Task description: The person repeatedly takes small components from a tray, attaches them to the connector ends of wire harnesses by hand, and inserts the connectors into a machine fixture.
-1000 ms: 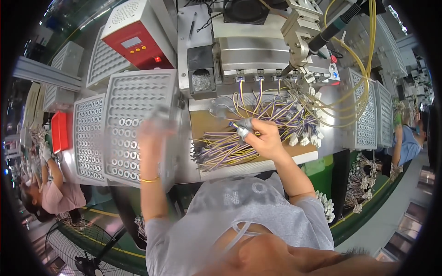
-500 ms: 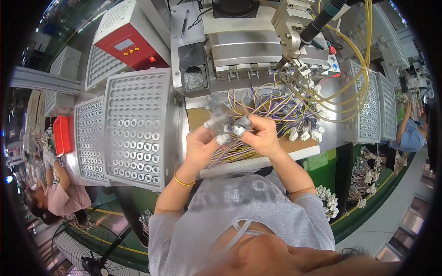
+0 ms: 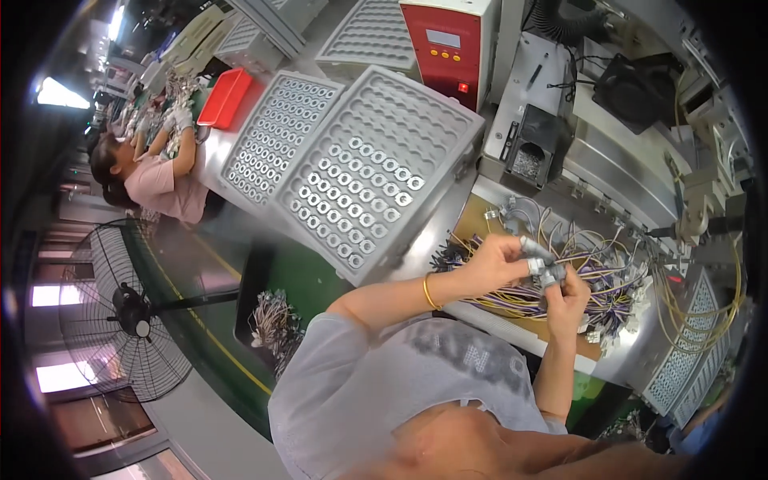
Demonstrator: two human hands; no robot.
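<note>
Head view: both hands meet above the desk (image 3: 480,316).
Left hand (image 3: 496,260): moved in from the tray (image 3: 384,168) a second ago, grip now clenched on a small grey connector (image 3: 534,246).
Right hand (image 3: 570,292): grip pinching a mating connector (image 3: 552,274), the two parts touching.
Meaning: pieces likely being joined over the wire bundle (image 3: 592,280).

A factory assembly line: grey trays of metal rings (image 3: 364,188) beside a red control box (image 3: 448,44), wire harnesses (image 3: 576,272) right of it, another worker (image 3: 152,172) far left.
</note>
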